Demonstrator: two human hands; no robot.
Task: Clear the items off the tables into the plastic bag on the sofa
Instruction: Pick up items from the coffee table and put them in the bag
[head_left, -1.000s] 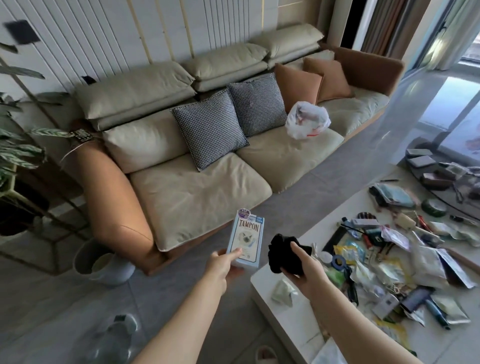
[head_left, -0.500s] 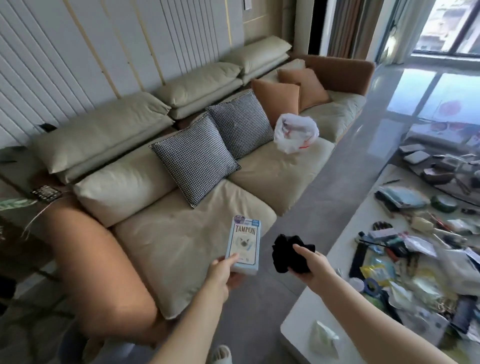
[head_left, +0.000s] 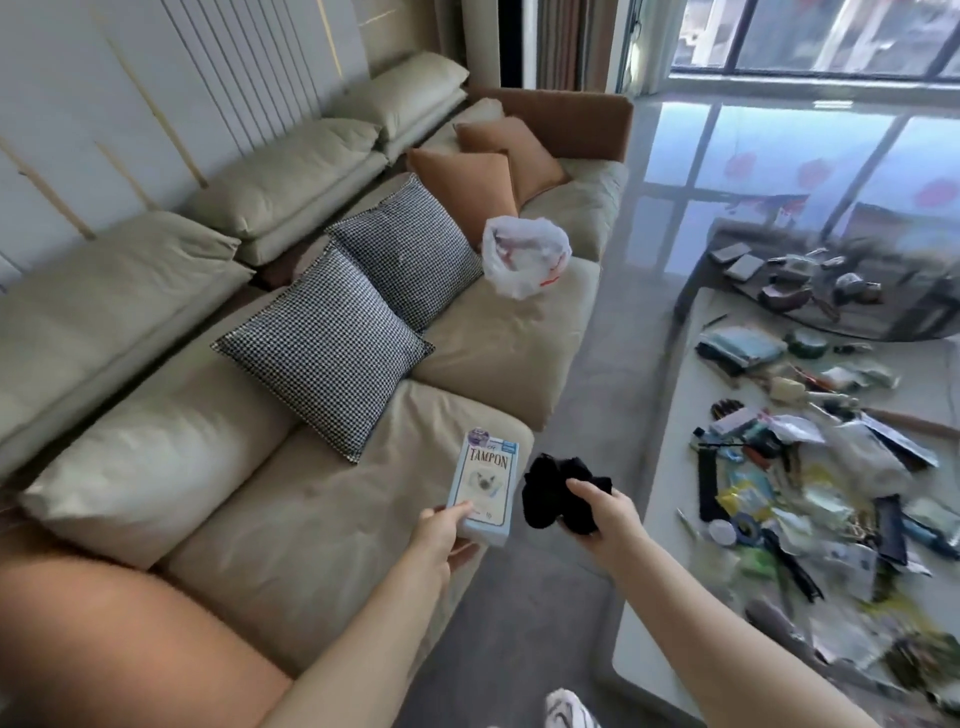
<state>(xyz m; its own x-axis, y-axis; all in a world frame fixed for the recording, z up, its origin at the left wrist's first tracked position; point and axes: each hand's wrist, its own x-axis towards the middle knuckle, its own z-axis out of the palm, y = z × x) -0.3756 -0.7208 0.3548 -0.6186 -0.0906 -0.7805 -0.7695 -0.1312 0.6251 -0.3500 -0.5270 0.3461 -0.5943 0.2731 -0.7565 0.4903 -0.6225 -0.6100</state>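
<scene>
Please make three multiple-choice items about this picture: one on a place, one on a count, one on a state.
1. Where is the plastic bag?
A. on the sofa seat
B. on the floor
C. on the white table

2. How many checked pillows lie on the sofa?
A. one
B. two
C. four

3. What is the right hand doing?
A. hanging open
B. pressing on the table
C. gripping a black cloth

Answers:
1 A: the bag sits on a seat cushion.
2 B: two checked pillows lean side by side.
3 C: its fingers curl round the cloth.
</scene>
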